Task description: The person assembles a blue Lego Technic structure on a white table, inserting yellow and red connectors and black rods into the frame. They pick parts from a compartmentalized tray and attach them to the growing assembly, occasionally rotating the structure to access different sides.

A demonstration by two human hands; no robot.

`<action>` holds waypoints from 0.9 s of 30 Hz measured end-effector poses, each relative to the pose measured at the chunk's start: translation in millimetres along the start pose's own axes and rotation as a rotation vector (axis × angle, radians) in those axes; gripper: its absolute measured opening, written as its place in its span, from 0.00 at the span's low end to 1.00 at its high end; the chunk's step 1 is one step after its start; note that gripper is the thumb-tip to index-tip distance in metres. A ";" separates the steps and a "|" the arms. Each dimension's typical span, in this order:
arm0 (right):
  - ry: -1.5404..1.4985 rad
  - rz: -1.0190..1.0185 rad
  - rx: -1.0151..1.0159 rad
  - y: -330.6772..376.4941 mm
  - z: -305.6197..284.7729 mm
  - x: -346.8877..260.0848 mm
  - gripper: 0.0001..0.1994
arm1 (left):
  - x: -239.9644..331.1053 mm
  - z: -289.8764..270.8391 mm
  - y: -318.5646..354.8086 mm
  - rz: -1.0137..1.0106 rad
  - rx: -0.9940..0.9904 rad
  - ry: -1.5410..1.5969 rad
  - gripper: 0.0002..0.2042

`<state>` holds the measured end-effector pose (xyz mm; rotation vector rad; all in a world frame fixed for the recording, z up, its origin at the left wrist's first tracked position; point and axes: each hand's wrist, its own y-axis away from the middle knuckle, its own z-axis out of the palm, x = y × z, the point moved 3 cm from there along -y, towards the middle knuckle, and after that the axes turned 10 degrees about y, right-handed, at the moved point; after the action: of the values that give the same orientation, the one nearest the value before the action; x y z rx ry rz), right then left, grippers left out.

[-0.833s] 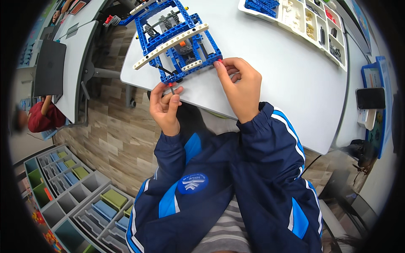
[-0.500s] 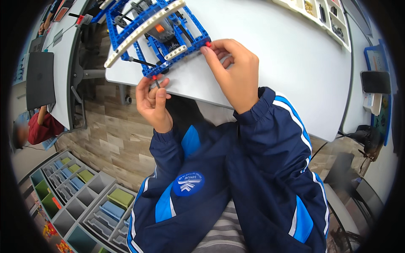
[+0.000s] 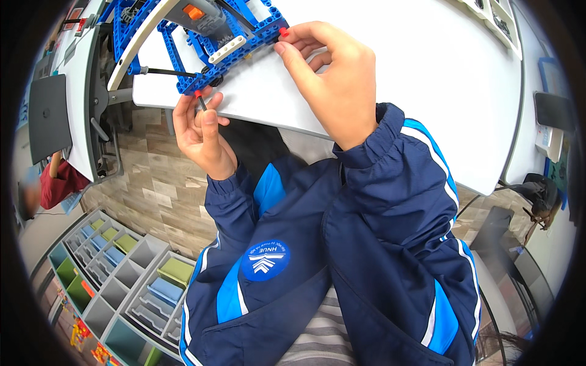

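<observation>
A model of blue building-set beams [image 3: 174,58] stands at the table's near left edge, partly cut off by the top of the view. It carries a grey motor block [image 3: 204,23] with an orange switch and a long curved white beam [image 3: 135,44]. My left hand [image 3: 210,143] pinches a black axle [image 3: 202,104] between thumb and fingers; the axle runs through a red bush [image 3: 198,94] at the model's near corner. At the right corner, my right hand [image 3: 342,79] has thumb and forefinger closed around a small red connector [image 3: 283,32].
The white table [image 3: 427,73] holds a parts tray [image 3: 503,24] at its far right. A grey storage rack [image 3: 131,268] with blue and green bins stands on the floor at lower left. Beyond it, a person in a red sleeve [image 3: 64,177] sits near a dark laptop [image 3: 49,119].
The model and both hands appear shifted up and left, mostly as the whole view has moved. Each hand keeps its place at its corner of the model.
</observation>
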<state>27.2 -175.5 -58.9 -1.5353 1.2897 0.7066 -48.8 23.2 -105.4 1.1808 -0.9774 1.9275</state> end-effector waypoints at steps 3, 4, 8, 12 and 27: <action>0.002 0.003 -0.006 -0.4 0.3 -0.1 0.08 | -0.3 0.4 0.2 0.005 0.004 0.010 0.28; -0.013 -0.017 0.008 -0.5 0.2 -0.7 0.07 | -0.7 0.1 0.3 0.003 0.015 -0.003 0.28; 0.025 -0.062 0.032 -0.5 1.5 -0.6 0.06 | -1.7 -0.1 -0.6 0.019 -0.001 0.013 0.28; 0.217 -0.210 0.077 -1.7 4.4 -1.2 0.06 | -2.7 -0.3 -0.7 0.024 0.000 0.009 0.29; 0.416 -0.307 0.108 -0.3 8.6 -5.0 0.08 | -3.7 -2.0 0.5 0.007 0.006 0.052 0.27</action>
<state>27.5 -165.6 -57.5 -1.7975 1.3211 0.1208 -48.8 24.1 -109.5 1.1270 -0.9498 1.9579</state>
